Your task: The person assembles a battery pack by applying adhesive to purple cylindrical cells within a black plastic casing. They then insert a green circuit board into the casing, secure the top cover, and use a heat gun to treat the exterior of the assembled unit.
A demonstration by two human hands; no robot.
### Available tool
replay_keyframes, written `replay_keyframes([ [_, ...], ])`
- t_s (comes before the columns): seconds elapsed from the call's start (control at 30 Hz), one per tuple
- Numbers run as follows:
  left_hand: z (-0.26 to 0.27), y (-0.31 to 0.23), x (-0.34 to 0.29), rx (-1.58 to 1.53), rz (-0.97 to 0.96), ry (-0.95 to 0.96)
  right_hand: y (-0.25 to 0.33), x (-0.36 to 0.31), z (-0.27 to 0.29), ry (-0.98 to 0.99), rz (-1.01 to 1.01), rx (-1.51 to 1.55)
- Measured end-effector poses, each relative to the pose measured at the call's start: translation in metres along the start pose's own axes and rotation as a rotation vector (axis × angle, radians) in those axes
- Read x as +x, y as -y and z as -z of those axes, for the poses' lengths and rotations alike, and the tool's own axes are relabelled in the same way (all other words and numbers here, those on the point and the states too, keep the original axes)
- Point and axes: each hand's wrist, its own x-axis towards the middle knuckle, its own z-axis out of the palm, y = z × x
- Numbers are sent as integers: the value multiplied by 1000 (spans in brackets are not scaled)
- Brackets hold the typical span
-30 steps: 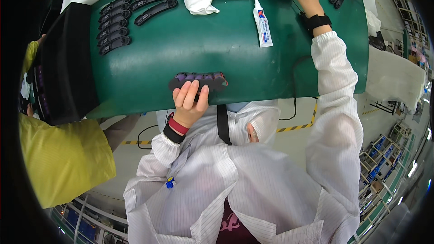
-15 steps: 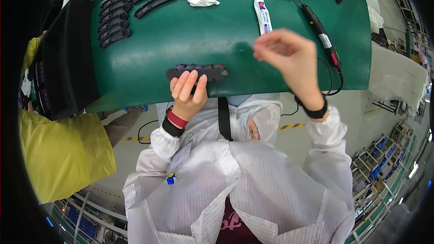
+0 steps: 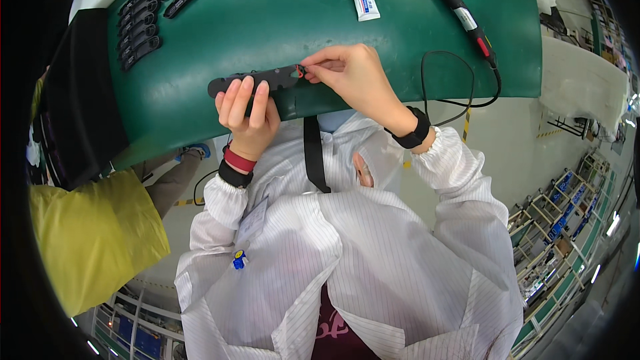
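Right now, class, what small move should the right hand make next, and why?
Probably press the small red piece down into the right end of the black strip. The right hand pinches it at that end, while the left hand steadies the strip on the green mat. Whether the piece is seated yet cannot be told.

**Both hands raised and brought close together**

The left hand (image 3: 248,112) was held palm away, its fingers extended upward and pressed side by side, the wrist bent back above a white sleeve. The right hand (image 3: 352,75) was reached in from the right, its thumb and forefinger pinched together at the tips, apparently closed on something small. The right forearm was angled down toward the elbow, the sleeve gathered at the wrist.
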Motion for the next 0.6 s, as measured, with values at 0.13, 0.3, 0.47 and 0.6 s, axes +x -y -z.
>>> replay_keyframes([
  [0.13,1,-1,1,-10,7,4,4,2,-2,-31,97,-69],
  [0.3,0,0,0,-25,5,-15,10,5,-2,-24,124,-135],
  [0.47,-2,1,-1,-48,16,-29,13,6,-4,-20,128,-183],
  [0.6,-2,2,-4,-61,27,-32,15,7,-6,-34,156,-220],
])
